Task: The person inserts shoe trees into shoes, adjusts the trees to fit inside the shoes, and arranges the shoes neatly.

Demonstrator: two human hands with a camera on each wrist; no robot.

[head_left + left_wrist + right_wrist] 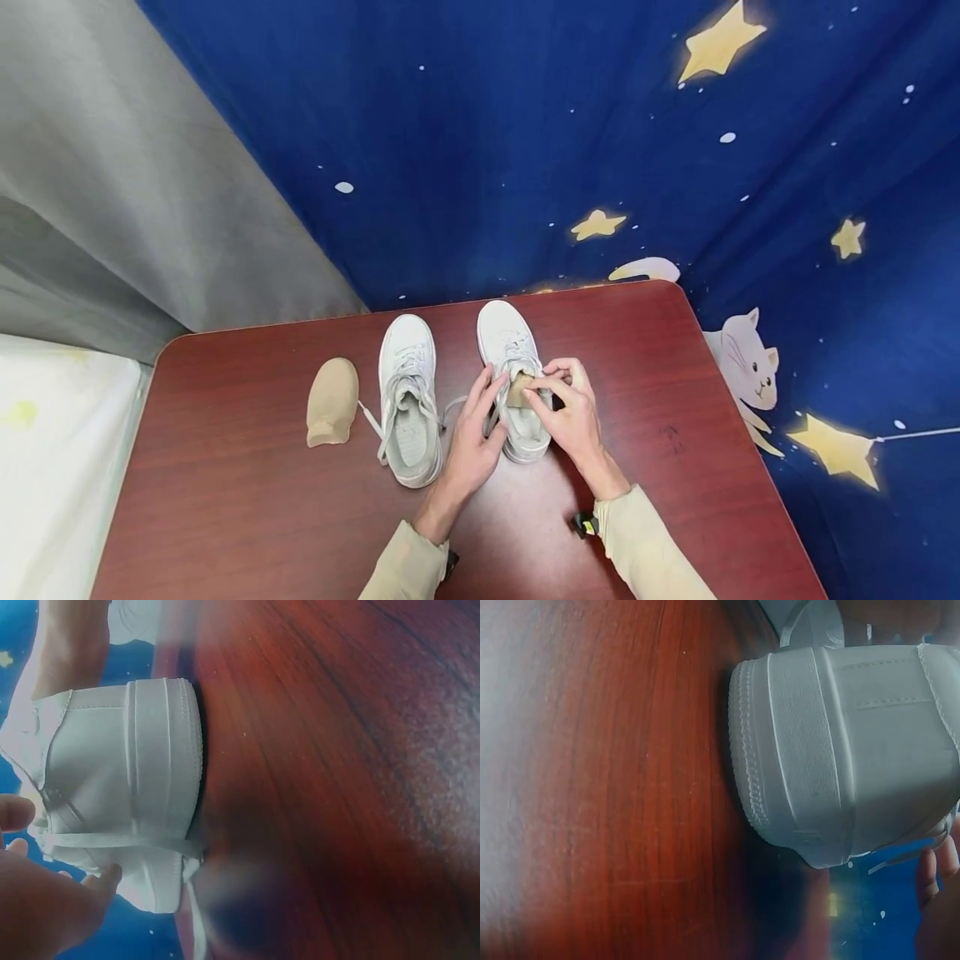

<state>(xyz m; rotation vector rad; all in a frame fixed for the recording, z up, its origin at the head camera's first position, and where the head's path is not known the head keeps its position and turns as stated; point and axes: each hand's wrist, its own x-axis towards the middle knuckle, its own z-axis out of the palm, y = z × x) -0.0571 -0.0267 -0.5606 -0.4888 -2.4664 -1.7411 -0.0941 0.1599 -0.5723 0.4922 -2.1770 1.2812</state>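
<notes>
A white lace-up sneaker (501, 327) stands between my hands, its toe pointing away from me. In its opening, under the tongue, sits a tan moulded shoe insert (517, 393), mostly hidden inside the shoe. My right hand (576, 417) pinches the insert's near end between thumb and forefinger. Along the shoe's left side my left hand (471, 442) rests with its fingers nearly straight, fingertips at the laces. The left wrist view shows that shoe's heel and side (97, 757) with a loose lace (135, 841) across it; the right wrist view shows its heel (802, 742).
To the left stands the matching white sneaker (406, 342), its laces loose and its opening bare to the insole. A second tan shoe insert (333, 400) lies farther left on the reddish-brown table (247, 500). Behind the table hangs a blue star-patterned curtain (480, 150).
</notes>
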